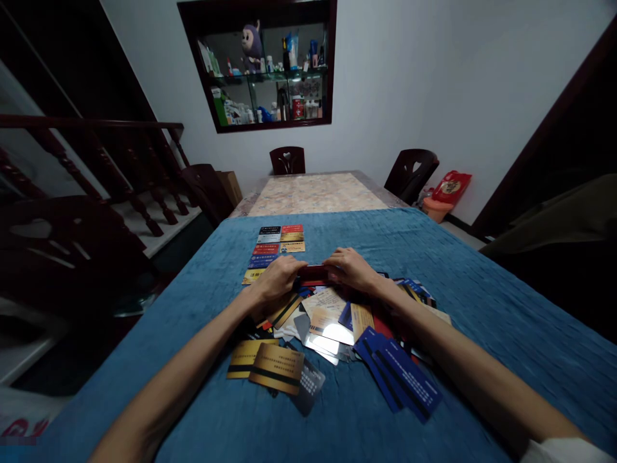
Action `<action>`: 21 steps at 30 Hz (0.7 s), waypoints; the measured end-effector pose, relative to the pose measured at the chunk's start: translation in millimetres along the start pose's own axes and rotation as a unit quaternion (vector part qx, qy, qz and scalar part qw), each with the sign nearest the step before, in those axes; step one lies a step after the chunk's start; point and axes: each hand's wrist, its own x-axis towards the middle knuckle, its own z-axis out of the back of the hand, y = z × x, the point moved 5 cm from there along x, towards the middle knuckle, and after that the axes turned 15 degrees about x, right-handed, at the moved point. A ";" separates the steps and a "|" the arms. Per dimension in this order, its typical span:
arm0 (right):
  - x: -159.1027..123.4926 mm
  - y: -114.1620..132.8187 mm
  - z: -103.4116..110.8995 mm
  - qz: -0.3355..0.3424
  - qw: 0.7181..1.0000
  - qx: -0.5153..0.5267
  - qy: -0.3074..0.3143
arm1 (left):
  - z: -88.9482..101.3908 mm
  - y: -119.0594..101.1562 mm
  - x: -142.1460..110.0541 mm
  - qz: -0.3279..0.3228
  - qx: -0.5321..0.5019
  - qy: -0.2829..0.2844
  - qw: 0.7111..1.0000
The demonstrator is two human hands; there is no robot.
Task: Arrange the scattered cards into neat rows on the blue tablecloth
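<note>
My left hand (281, 275) and my right hand (353, 266) are closed on the two ends of a red card (313, 276), held tilted above the pile. Whether it is one card or a stack, I cannot tell. Below lies a heap of loose plastic cards (328, 315), partly hidden by my forearms. Gold cards (277, 368) with dark stripes spread at its near left, and blue cards (407, 379) fan out at its near right. Beyond my left hand, cards of several colours (265, 249) lie in two columns, the lowest yellow one partly covered by that hand.
A blue cloth (202, 308) covers the near table; the far part has a patterned beige top (318, 193). Dark wooden chairs (287, 161) stand around it. A wall cabinet (270, 77) holds a plush toy and bottles. A red bag (452, 186) sits at the right.
</note>
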 end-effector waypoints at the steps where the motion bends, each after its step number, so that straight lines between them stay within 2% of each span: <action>1: 0.0 -0.3 0.0 -0.003 1.000 0.002 -0.003 | -0.1 0.6 0.0 0.002 -0.003 0.000 1.000; 21: -0.5 -0.6 -1.6 -0.036 0.998 0.039 -0.020 | -6.5 9.2 -0.2 0.013 -0.027 -0.024 0.999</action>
